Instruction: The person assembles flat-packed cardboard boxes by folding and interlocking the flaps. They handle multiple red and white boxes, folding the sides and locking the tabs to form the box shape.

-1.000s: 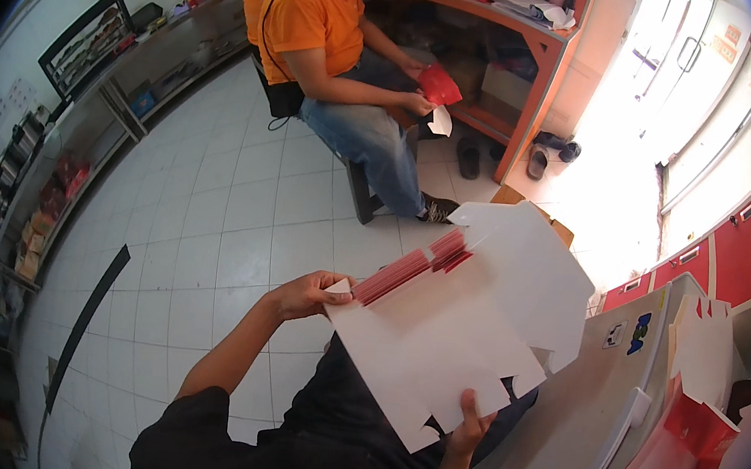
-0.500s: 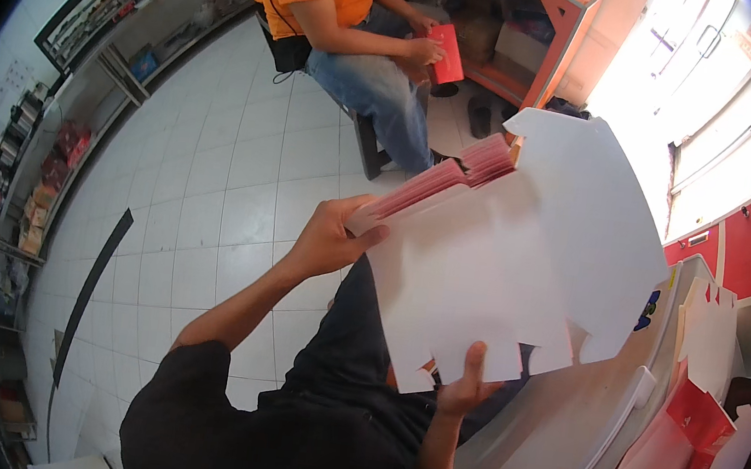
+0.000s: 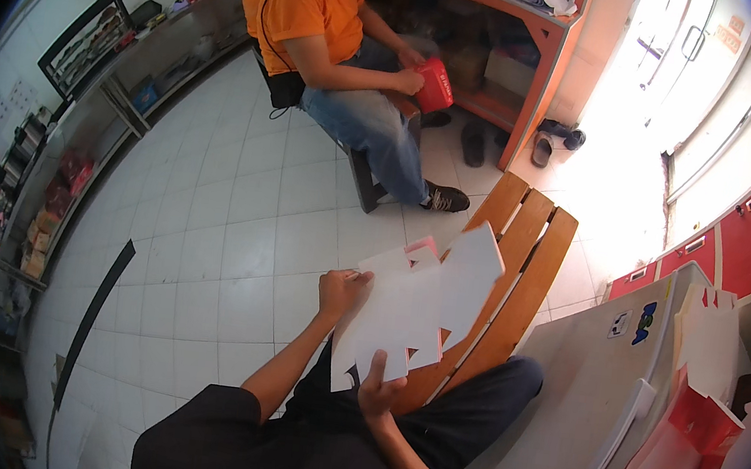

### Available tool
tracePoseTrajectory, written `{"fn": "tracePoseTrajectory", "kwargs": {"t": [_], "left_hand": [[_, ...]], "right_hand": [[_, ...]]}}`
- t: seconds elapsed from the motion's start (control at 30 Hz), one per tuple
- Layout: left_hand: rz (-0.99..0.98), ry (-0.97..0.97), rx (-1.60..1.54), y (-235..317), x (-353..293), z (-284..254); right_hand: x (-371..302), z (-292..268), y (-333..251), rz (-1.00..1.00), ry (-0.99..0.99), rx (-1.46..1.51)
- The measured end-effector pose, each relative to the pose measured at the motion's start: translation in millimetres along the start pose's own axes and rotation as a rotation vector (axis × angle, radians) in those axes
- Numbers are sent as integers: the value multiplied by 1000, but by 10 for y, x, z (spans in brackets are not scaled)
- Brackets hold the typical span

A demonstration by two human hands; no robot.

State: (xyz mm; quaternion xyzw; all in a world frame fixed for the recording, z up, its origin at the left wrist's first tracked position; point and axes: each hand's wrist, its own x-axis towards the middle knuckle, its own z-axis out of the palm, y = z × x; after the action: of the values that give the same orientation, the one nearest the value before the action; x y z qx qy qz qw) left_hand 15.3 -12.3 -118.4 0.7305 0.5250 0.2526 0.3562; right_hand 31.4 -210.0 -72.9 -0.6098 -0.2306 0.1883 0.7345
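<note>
A stack of flat, die-cut cardboard box blanks (image 3: 414, 299) is held in front of me, white faces up, with pink-red edges and notched tabs. My left hand (image 3: 343, 293) is closed on its left edge, thumb on top. At the near edge, my right hand (image 3: 379, 388) grips it with the thumb on the white face and the fingers underneath, mostly hidden. The stack is over my lap and partly covers a slatted wooden bench (image 3: 538, 230).
Ahead, a seated person in an orange shirt (image 3: 303, 18) handles a red box (image 3: 434, 86). On my right is a grey fridge (image 3: 582, 369) with red and white cardboard (image 3: 696, 429) on top. Shelves (image 3: 114, 89) line the left wall; an orange counter (image 3: 528, 76) stands ahead.
Both hands have brought the blanks left and lower, in towards my lap, uncovering the bench and fridge side. The blanks now lie more closely together. The other person's red box has turned.
</note>
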Motion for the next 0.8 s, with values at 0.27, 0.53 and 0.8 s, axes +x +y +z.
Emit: {"fn": "tracePoseTrajectory", "kwargs": {"t": [0.27, 0.53, 0.8], "left_hand": [[99, 69, 132, -57, -130, -4], [39, 42, 91, -287, -91, -58], [-73, 97, 138, 1, -231, 14]], "right_hand": [[-6, -12, 180, -18, 59, -16], [-15, 28, 404, -124, -8, -63], [92, 37, 84, -202, -28, -102]]}}
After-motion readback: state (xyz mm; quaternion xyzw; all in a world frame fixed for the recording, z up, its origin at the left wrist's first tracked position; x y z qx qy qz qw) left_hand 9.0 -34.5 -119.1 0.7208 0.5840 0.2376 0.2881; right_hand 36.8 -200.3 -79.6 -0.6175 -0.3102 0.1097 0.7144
